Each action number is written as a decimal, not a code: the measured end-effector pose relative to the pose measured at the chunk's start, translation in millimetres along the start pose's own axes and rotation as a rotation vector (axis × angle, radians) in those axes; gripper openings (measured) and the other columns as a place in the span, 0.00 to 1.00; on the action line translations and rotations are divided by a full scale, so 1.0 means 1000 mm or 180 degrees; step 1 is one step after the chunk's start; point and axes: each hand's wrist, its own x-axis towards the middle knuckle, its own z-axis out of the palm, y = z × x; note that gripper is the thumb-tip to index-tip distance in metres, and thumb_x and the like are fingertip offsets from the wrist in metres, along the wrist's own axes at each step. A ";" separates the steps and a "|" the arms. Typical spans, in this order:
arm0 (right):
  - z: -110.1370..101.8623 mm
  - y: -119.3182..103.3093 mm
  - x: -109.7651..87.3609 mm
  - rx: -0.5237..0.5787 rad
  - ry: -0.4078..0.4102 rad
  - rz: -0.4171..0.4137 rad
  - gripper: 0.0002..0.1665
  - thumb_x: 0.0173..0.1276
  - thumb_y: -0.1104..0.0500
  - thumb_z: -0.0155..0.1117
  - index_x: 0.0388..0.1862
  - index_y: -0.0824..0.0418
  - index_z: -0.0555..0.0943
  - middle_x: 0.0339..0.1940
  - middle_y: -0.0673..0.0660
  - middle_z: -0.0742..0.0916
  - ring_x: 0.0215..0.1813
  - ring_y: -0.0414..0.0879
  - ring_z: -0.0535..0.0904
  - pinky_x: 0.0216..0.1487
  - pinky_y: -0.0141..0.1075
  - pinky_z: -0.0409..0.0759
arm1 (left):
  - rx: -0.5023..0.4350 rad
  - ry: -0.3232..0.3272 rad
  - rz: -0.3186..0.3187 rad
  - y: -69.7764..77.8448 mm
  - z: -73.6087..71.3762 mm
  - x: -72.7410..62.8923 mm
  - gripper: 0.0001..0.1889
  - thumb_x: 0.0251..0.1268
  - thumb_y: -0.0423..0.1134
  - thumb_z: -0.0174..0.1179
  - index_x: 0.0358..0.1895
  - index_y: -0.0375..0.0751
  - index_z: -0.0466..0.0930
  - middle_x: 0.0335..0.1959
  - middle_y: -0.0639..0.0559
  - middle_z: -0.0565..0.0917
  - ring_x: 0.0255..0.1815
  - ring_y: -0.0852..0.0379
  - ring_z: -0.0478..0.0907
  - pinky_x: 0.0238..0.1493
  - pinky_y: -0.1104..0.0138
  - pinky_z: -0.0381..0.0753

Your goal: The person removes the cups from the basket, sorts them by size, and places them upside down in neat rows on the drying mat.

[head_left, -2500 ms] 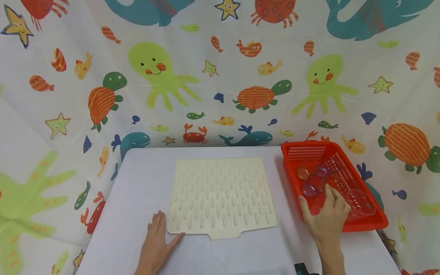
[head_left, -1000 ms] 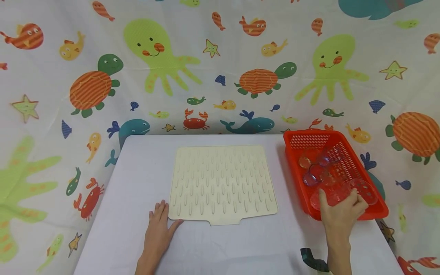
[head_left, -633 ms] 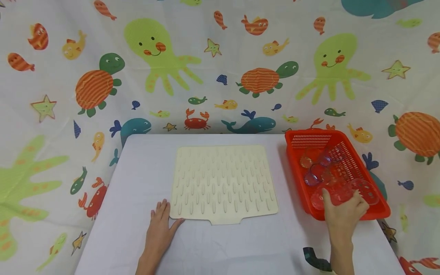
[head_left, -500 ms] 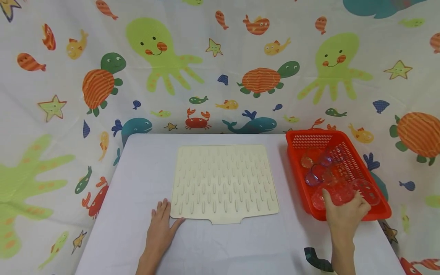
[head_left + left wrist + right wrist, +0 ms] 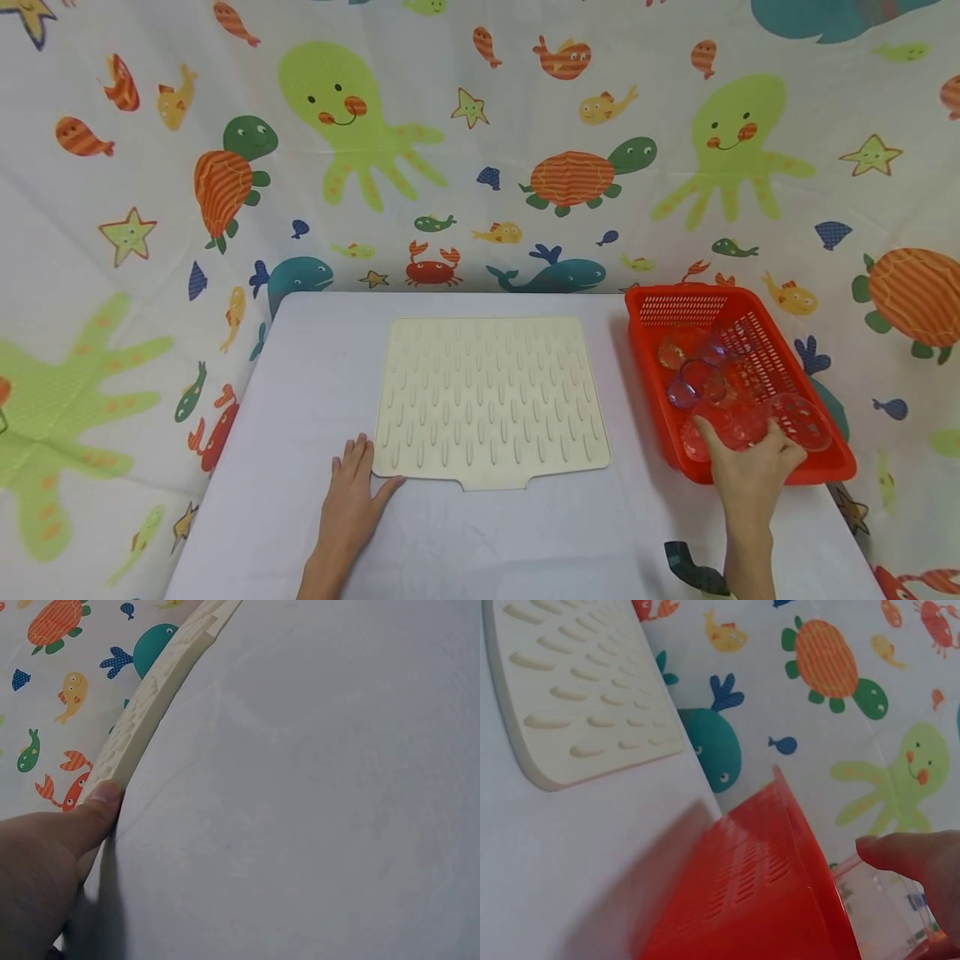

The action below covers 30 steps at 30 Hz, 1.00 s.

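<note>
My left hand (image 5: 348, 500) rests on the white table at the near left corner of a cream board (image 5: 491, 400) with rows of raised ridges. Its fingers lie straight along the side, and in the left wrist view the thumb (image 5: 101, 802) touches the board's front edge. Over the near end of a red plastic basket (image 5: 821, 475), my right hand (image 5: 753, 471) holds a clear plastic cup (image 5: 731, 423) between thumb and fingers. The right wrist view has the thumb (image 5: 889, 851) at the rim of that clear cup (image 5: 877, 915); the other fingers are hidden there.
Inside the basket lie several see-through pieces: an amber-tinted one (image 5: 670, 356), a purple-tinted one (image 5: 681, 393) and a round clear one (image 5: 801, 422) at the right. A sea-animal curtain (image 5: 420, 167) hangs behind the table. A dark curved bracket (image 5: 693, 569) sits beside my right wrist.
My right hand has moved from the basket's left middle to its near end, over the clear cup there. The left hand stays at the board's corner. The head view has tilted down slightly.
</note>
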 end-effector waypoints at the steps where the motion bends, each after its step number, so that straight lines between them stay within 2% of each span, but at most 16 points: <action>1: 0.000 0.000 0.000 -0.0024 -0.0009 -0.0001 0.58 0.65 0.44 0.70 0.81 0.63 0.49 0.77 0.68 0.57 0.77 0.62 0.53 0.68 0.71 0.70 | -0.0001 0.0009 0.0003 0.000 0.000 0.000 0.47 0.61 0.56 0.68 0.73 0.24 0.61 0.77 0.31 0.61 0.79 0.32 0.54 0.81 0.39 0.53; 6: 0.002 0.000 -0.001 -0.0102 -0.0041 -0.0065 0.57 0.65 0.47 0.70 0.81 0.65 0.48 0.77 0.71 0.60 0.76 0.67 0.57 0.68 0.72 0.69 | 0.0003 0.0030 -0.0001 0.000 0.001 0.000 0.48 0.60 0.56 0.69 0.72 0.24 0.62 0.77 0.31 0.61 0.79 0.32 0.56 0.80 0.40 0.54; 10: 0.003 0.000 -0.002 -0.0103 -0.0038 -0.0101 0.57 0.65 0.48 0.70 0.80 0.66 0.48 0.76 0.72 0.62 0.74 0.69 0.60 0.68 0.72 0.69 | -0.0012 -0.0095 -0.0069 0.000 0.000 0.001 0.48 0.61 0.57 0.68 0.74 0.25 0.60 0.78 0.32 0.59 0.80 0.33 0.53 0.82 0.43 0.52; 15: 0.004 0.000 -0.004 -0.0084 0.0026 -0.0178 0.56 0.63 0.49 0.72 0.79 0.66 0.51 0.75 0.72 0.64 0.72 0.68 0.62 0.67 0.72 0.70 | -0.0045 -0.0208 -0.0143 -0.001 0.001 0.002 0.50 0.62 0.58 0.67 0.75 0.25 0.57 0.79 0.32 0.57 0.81 0.35 0.51 0.83 0.44 0.49; 30: -0.006 -0.019 -0.012 -0.0034 0.0215 -0.0299 0.54 0.62 0.46 0.73 0.79 0.61 0.55 0.74 0.67 0.67 0.71 0.63 0.64 0.66 0.70 0.74 | -0.0017 -0.0217 -0.0141 0.000 0.000 0.000 0.48 0.63 0.58 0.66 0.76 0.28 0.57 0.79 0.34 0.58 0.82 0.38 0.52 0.84 0.48 0.51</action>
